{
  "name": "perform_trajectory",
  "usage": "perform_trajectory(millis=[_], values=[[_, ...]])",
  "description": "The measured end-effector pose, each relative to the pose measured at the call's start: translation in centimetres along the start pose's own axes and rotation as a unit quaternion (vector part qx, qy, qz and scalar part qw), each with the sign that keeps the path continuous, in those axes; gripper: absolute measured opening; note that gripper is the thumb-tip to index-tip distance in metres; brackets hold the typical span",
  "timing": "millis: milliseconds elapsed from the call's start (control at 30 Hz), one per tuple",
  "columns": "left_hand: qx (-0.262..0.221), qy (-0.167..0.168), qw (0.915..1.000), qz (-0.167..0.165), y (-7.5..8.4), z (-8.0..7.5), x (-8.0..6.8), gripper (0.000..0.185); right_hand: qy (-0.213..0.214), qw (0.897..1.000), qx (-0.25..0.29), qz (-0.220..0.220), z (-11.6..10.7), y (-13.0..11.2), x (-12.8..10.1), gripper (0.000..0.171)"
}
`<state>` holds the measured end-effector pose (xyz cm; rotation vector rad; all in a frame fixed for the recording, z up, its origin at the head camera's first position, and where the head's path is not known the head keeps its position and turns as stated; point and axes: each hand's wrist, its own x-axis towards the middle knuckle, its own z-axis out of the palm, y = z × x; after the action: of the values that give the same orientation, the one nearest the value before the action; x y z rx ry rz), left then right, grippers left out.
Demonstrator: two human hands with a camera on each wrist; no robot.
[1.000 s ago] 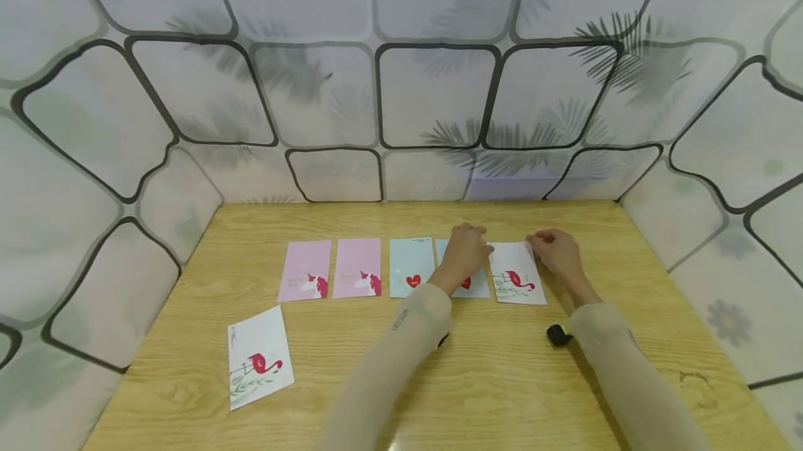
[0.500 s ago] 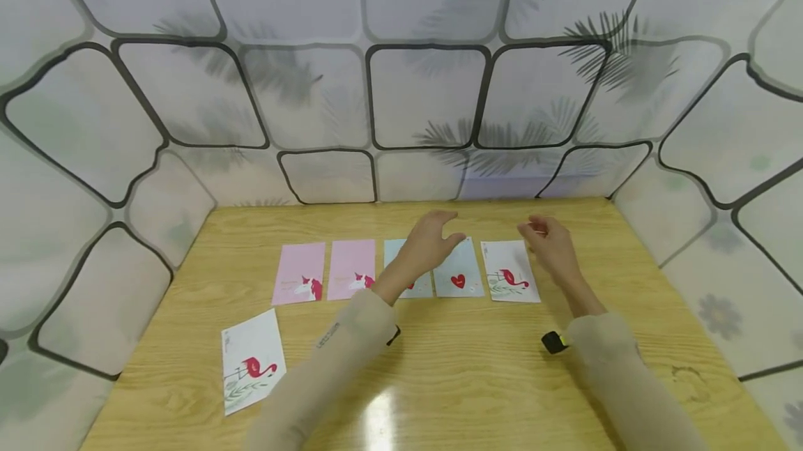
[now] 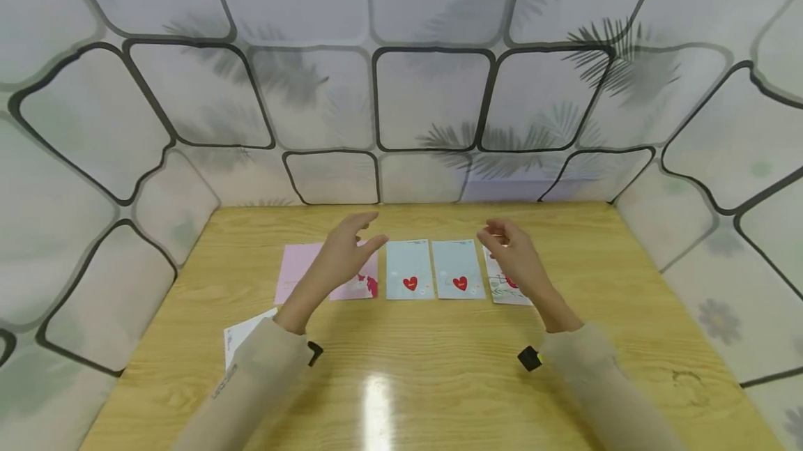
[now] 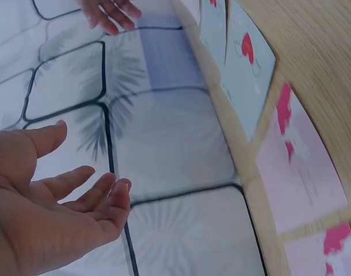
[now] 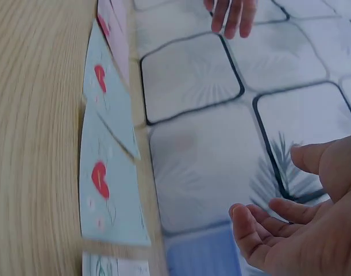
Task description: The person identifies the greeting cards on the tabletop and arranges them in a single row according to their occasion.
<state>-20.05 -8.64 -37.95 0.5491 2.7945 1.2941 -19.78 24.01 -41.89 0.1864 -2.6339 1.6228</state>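
Note:
My left hand hovers over the pink unicorn cards, its fingers relaxed and holding nothing. It partly covers one pink card and overlaps the other pink card at the row's left end. Two pale blue cards with red hearts, the left blue card and the right blue card, lie between the hands. Above the white flamingo card at the right end is my right hand, loosely bent with nothing in it. In the wrist views both palms show bare.
A second white card lies at an angle nearer the front left, mostly behind my left sleeve. The wooden table is bounded at the back by a patterned wall covering, which also rises on both sides.
My left hand has moved left from the right blue card to over the pink cards. My right hand has shifted left from beside the flamingo card to over it.

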Motion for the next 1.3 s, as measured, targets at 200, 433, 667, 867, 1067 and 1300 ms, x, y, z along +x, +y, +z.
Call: perform_trajectory(millis=[200, 433, 667, 867, 1067, 1300], values=[[0.006, 0.026, 0.9996, -0.013, -1.4, -2.8, -2.7, 0.058, -0.034, 0.999, -0.017, -0.022, 2.8, -1.6, -0.5, 0.058], [0.018, 0.042, 0.9979, -0.047, -2.7, -5.6, -5.9, 0.061, -0.063, 0.997, -0.017, -0.041, 5.5, -3.0, -0.9, 0.056], [0.048, 0.057, 0.9948, -0.070, -3.6, -8.1, -8.9, 0.066, -0.088, 0.993, -0.006, -0.073, 7.9, -4.4, -1.3, 0.054], [0.084, 0.063, 0.9912, -0.081, -4.7, -9.6, -11.0, 0.069, -0.109, 0.989, -0.013, -0.099, 10.2, -5.9, -1.9, 0.050], [0.122, 0.090, 0.9862, -0.066, -6.1, -10.7, -12.9, 0.067, -0.145, 0.982, -0.025, -0.116, 12.8, -7.3, -2.7, 0.053], [0.157, 0.115, 0.9799, -0.045, -8.2, -11.3, -15.2, 0.064, -0.195, 0.971, -0.040, -0.130, 15.8, -8.7, -3.5, 0.059]])
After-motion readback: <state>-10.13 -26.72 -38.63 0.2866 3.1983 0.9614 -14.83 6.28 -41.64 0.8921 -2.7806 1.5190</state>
